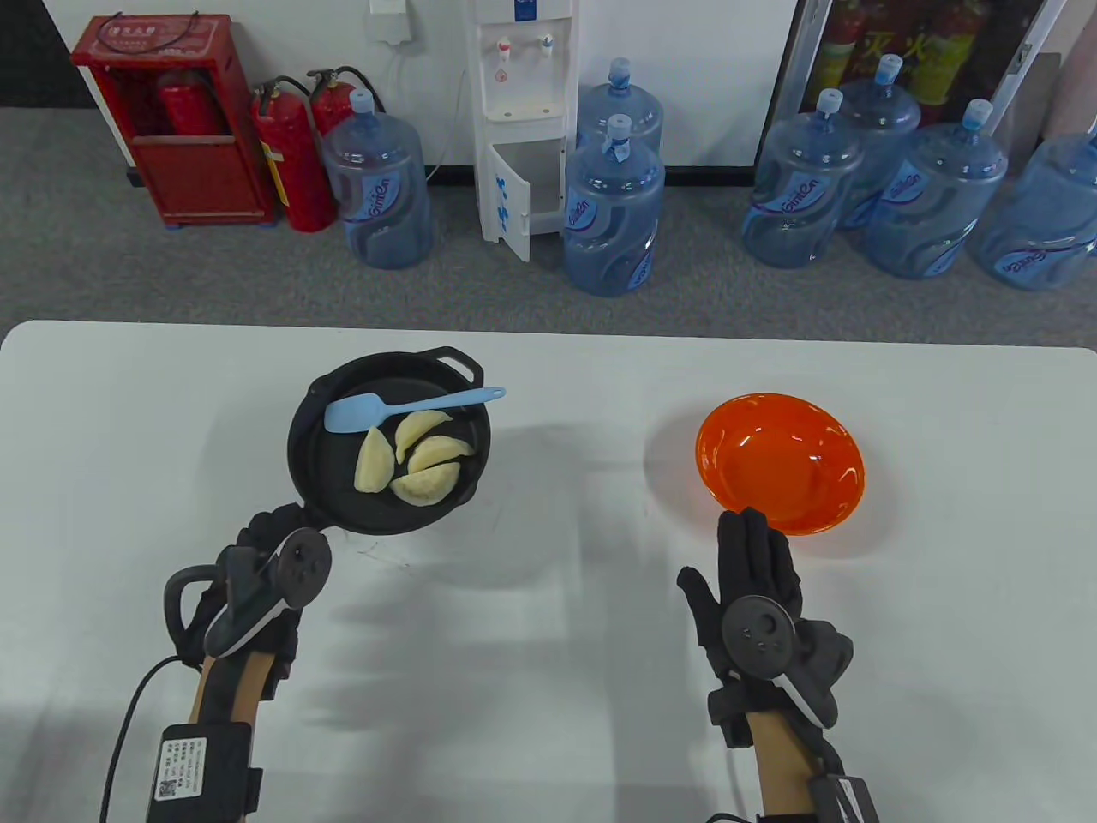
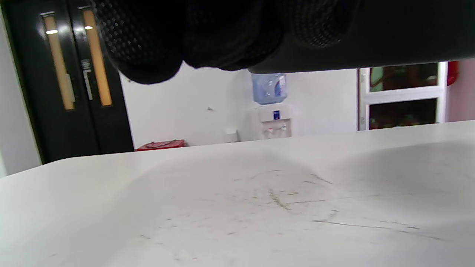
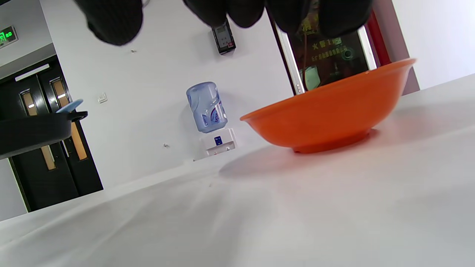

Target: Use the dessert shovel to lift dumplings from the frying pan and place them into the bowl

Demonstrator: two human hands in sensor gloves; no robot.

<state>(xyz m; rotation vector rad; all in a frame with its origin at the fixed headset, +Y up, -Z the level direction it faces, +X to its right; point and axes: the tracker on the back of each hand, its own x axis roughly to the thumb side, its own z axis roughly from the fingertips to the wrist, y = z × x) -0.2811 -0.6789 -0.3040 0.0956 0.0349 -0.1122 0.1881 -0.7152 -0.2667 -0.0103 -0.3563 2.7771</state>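
Not yet begun: four pale crescent dumplings (image 1: 415,461) in black round frying pan (image 1: 319,429), light-blue silicone dessert shovel (image 1: 403,406) untouched there. Orange plastic bowl (image 1: 778,461) right, empty. Left hand (image 1: 272,549) gripping pan handle; right hand (image 1: 756,570) flat, fingers straight.

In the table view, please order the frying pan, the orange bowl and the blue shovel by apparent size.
1. Frying pan
2. Orange bowl, only slightly smaller
3. Blue shovel, long but thin, clearly smallest
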